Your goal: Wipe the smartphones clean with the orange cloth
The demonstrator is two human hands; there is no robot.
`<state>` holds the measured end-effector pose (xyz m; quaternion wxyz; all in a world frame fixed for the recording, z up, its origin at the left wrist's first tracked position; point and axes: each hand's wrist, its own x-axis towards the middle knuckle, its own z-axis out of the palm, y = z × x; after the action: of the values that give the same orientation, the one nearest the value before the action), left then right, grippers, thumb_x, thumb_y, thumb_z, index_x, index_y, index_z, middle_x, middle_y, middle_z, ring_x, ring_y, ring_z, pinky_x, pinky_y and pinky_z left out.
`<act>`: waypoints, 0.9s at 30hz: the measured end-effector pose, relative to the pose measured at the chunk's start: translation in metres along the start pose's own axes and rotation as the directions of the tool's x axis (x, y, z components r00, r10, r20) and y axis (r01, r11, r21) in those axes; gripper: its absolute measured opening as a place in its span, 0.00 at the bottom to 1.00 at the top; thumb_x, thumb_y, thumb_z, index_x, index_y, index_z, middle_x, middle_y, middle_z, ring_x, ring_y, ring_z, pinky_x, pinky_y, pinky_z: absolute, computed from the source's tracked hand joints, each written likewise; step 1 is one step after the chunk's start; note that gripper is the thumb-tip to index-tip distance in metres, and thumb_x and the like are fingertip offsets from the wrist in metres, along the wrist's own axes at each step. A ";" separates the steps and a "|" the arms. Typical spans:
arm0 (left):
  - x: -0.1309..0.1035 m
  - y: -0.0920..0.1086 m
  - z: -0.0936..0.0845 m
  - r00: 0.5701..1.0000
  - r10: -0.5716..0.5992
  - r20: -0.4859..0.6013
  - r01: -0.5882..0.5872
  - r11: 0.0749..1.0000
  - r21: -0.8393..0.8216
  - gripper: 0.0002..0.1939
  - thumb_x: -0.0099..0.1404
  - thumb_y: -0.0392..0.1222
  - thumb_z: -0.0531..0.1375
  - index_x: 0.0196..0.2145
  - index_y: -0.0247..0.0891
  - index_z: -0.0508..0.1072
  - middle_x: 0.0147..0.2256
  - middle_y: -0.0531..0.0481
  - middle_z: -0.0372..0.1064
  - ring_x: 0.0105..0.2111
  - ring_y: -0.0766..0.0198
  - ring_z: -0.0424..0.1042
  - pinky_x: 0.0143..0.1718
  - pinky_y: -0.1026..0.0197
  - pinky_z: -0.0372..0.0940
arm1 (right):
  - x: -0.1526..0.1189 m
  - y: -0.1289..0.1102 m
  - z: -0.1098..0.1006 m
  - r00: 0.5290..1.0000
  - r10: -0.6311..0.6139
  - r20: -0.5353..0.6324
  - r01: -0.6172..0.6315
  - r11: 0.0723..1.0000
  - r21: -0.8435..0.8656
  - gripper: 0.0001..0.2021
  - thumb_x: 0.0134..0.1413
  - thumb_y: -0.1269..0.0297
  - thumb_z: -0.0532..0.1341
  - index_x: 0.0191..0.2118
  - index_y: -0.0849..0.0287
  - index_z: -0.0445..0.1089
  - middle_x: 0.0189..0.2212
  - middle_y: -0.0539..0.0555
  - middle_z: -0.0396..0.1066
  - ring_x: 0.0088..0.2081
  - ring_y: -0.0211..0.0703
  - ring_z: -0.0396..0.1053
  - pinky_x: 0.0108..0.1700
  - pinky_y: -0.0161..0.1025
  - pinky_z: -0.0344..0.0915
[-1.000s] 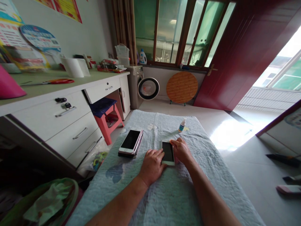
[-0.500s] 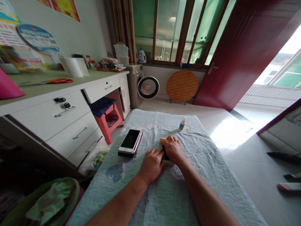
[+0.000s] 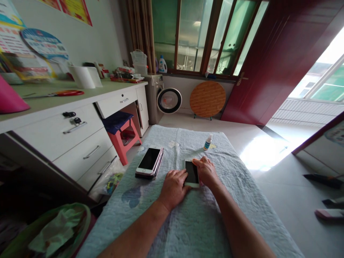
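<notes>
A white-framed smartphone [image 3: 191, 173] with a dark screen lies flat on the pale blue quilted cover [image 3: 172, 222]. My left hand [image 3: 173, 186] steadies it, fingers along its left edge and thumb at its lower corner. In my right hand [image 3: 207, 172] is a small orange cloth [image 3: 197, 162], pinched by the fingers at the phone's upper right edge; most of the cloth is hidden, so its shape is unclear. To the left rests a stack of smartphones [image 3: 149, 160], the top one white-framed and screen up. Beyond my right hand stands a small spray bottle [image 3: 207, 142].
A white desk [image 3: 86, 122] with drawers runs along the left, a red stool [image 3: 122, 138] beside it. At lower left is a lined bin [image 3: 88, 218]. Farther off are a washing machine [image 3: 154, 102] with its door open, a round wooden tabletop [image 3: 208, 98] and a dark red door [image 3: 258, 61].
My right hand has slid with the orange cloth from across the phone to its right edge, uncovering the screen. My left hand stays in place.
</notes>
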<state>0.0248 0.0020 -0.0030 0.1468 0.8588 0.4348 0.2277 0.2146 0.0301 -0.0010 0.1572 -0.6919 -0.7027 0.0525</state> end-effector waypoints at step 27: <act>0.000 -0.004 0.001 0.999 -0.031 -0.034 0.029 0.997 -0.065 0.25 0.61 0.57 0.62 0.49 0.37 0.69 0.47 0.43 0.70 0.49 0.50 0.66 0.52 0.49 0.60 | 0.006 -0.018 0.000 0.994 -0.104 0.036 0.103 0.994 0.030 0.15 0.64 0.62 0.51 0.47 0.46 0.75 0.36 0.54 0.65 0.40 0.44 0.60 0.41 0.37 0.52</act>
<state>0.0228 0.0038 -0.0058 0.1703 0.8429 0.4427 0.2542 0.1976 0.0352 0.0048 0.1562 -0.6511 -0.7397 0.0673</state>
